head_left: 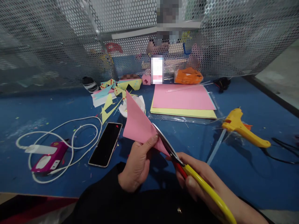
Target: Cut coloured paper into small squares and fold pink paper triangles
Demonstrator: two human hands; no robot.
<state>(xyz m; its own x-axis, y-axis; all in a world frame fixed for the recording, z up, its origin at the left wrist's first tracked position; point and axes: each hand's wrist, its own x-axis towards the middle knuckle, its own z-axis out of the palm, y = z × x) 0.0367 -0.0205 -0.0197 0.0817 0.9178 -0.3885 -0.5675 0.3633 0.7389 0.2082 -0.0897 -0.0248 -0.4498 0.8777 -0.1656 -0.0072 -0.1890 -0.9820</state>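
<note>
My left hand (137,161) pinches a folded piece of pink paper (137,119) by its lower edge, thumb on top. The paper tapers to a point at its upper left. My right hand (201,177) is wrapped round a pair of scissors (187,169) with one yellow and one red handle. Their metal blades lie along the paper's right edge, close to my left thumb. Whether the blades are biting into the paper is hard to tell. A stack of coloured sheets (183,99), pink on top and yellow beneath, lies beyond on clear plastic.
On the blue table (168,133), a dark phone (106,144) lies left beside a magenta power device (50,158) with a looped white cable. Yellow paper scraps (107,109) and a white roll (133,105) sit behind. A yellow glue gun (245,129) rests right. Perforated metal mesh (130,18) stands at the back.
</note>
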